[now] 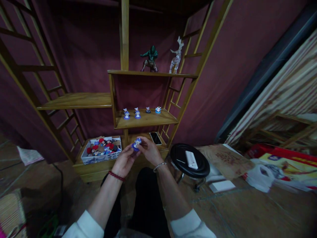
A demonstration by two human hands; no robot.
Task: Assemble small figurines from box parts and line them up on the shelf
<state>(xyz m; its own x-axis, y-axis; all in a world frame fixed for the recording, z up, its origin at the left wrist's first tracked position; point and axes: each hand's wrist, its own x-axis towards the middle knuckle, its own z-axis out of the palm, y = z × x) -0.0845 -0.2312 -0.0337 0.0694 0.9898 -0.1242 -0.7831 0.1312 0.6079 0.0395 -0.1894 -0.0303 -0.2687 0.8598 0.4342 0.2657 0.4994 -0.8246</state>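
Observation:
Between my two hands is a small purple and white figurine (136, 143) on a round purple base. My left hand (125, 160) closes on its base from the left, while my right hand (149, 151) grips it from the right with fingertips. Behind, on the middle wooden shelf (148, 122), stand several small figurines; two with purple bases, such as this figurine (137, 114), look like the one I hold. A blue-based figurine (158, 109) is at the right of that group. A patterned box (100, 158) to the left of my hands holds many jumbled figurines, some with red tops.
A phone (156, 138) lies on the low shelf behind my right hand. The upper shelf bears a green-topped crouching statue (150, 59) and a clear deer (176, 57). On my right are a black round stool (177, 155) with a white object (191, 160) and a white box (222, 186).

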